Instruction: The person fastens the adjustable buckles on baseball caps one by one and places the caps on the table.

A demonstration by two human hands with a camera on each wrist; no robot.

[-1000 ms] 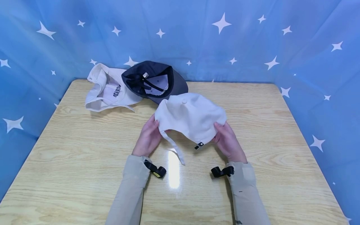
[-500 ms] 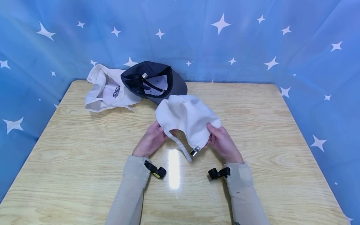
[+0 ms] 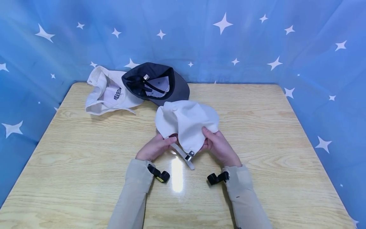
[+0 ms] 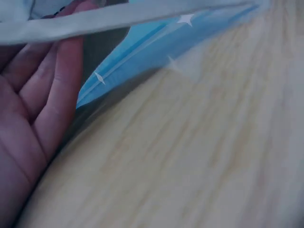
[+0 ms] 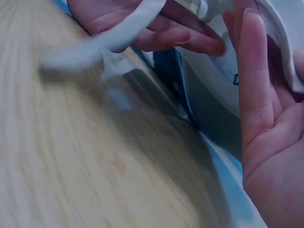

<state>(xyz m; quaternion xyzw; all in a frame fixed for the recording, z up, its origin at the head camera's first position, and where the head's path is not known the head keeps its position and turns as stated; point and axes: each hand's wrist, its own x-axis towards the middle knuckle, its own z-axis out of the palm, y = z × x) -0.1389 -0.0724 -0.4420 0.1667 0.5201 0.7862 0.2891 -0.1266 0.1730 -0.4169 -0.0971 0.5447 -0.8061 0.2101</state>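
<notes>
A white baseball cap (image 3: 194, 121) is held above the table, its back opening facing me. My left hand (image 3: 154, 147) holds its left edge, thumb near the loose strap (image 3: 178, 150) and fingers below. My right hand (image 3: 221, 146) grips the right side, thumb on top and fingers underneath. A metal buckle (image 3: 189, 155) hangs at the right end of the opening, overlapping the strap in the head view. The strap (image 4: 104, 20) crosses over the left fingers in the left wrist view. In the right wrist view its free end (image 5: 71, 59) is blurred.
Behind and left, a dark cap (image 3: 181, 86) lies with its inside up, against another white cap (image 3: 97, 95) with lettering inside. The wooden table (image 3: 257, 111) meets a blue star-patterned curtain (image 3: 183, 38) at its back and sides.
The right hand has moved left and slightly down, bringing the buckle close to the strap. The left thumb has shifted inward toward the strap. The caps behind have not moved.
</notes>
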